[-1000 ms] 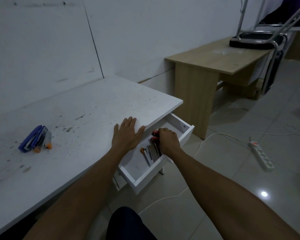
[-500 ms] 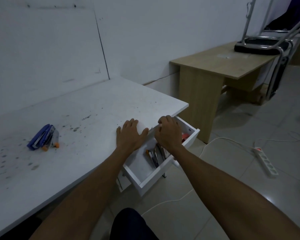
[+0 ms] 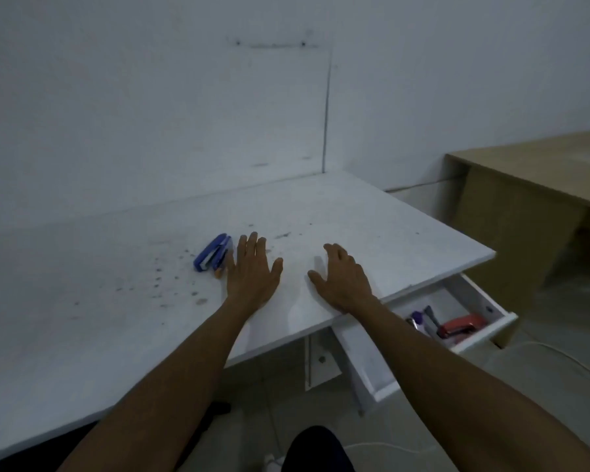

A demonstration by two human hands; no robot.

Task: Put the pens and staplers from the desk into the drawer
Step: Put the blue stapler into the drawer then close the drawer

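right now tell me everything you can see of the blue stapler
The blue stapler lies on the white desk, closed, with its long axis angled away from the viewer. It looks like plastic, with a pale strip at its near end. An orange item peeks out beside it. The left hand rests flat just right of it, about touching.

**White worktop, speckled and nearly bare**

The white worktop (image 3: 372,226) stands against a pale wall, its surface marked with dark specks. A blue stapler (image 3: 212,253) lies on it, with something orange partly hidden just beside it. The left hand (image 3: 252,274) rests flat next to the stapler; the right hand (image 3: 343,279) rests near the front edge, both empty with fingers spread.
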